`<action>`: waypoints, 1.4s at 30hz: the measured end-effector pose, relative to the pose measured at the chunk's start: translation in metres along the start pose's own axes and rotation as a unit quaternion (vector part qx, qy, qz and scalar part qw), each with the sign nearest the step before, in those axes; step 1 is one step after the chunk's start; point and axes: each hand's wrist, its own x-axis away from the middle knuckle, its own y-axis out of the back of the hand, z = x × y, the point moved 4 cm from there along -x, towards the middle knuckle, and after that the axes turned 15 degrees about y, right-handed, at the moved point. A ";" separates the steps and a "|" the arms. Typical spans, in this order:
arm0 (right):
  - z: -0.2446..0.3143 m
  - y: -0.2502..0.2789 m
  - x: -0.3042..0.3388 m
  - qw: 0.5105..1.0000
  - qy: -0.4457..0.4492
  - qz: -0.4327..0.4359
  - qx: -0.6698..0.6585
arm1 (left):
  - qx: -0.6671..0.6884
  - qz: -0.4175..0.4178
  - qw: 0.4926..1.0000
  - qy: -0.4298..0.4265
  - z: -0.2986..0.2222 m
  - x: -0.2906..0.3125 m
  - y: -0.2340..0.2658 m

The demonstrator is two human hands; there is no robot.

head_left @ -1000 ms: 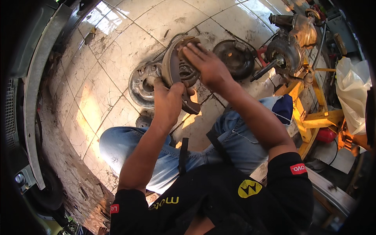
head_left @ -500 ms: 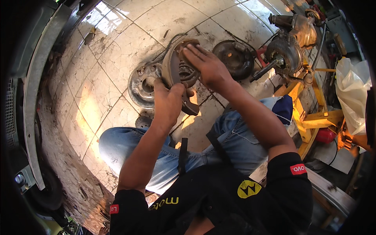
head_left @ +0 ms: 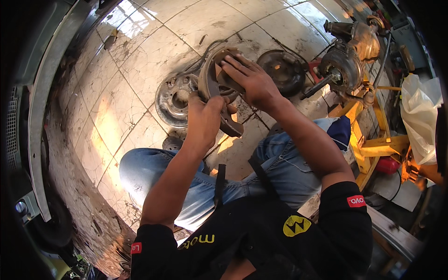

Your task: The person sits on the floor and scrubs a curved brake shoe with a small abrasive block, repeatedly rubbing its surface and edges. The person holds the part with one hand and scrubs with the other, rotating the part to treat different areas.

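Note:
My left hand [head_left: 204,115] is closed round a curved brake shoe [head_left: 206,80], its thumb across the inner side. The shoe is tilted, with its lower end pointing toward my lap. My right hand [head_left: 254,83] lies over the upper part, fingers stretched together across a brown curved piece [head_left: 228,82] pressed against the shoe. That hand's thumb is hidden, and whether the piece is a second shoe I cannot tell. Just beyond my left hand, a round metal brake part [head_left: 175,103] with a central hole rests on the tiles. A dark brake drum or backing plate [head_left: 285,77] lies past my right hand.
An axle housing [head_left: 343,63] with a dark shaft sits on a yellow stand [head_left: 373,144] at the right. Beside it hangs a whitish plastic bag [head_left: 418,119]. A dark cable crosses the tiled floor [head_left: 126,88]. A small round part [head_left: 172,143] lies by my left knee.
The brake shoe and both hands have shifted very slightly to the right and nearer in the view. My right fingers stay on the upper part, and my left grip is unchanged.

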 end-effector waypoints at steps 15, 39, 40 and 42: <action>-0.026 0.032 -0.004 0.984 -0.178 -0.019 0.011 | 0.046 0.003 0.999 -0.016 0.001 -0.006 0.008; -0.007 -0.007 -0.004 0.989 -0.143 -0.014 0.038 | -0.198 -0.125 0.958 -0.165 0.021 -0.003 -0.016; -0.007 -0.005 -0.004 0.990 -0.136 -0.012 0.040 | -0.194 -0.124 0.959 -0.168 0.018 -0.001 -0.018; -0.006 0.000 -0.003 0.991 -0.122 -0.009 0.045 | -0.185 -0.121 0.959 -0.176 0.012 0.003 -0.022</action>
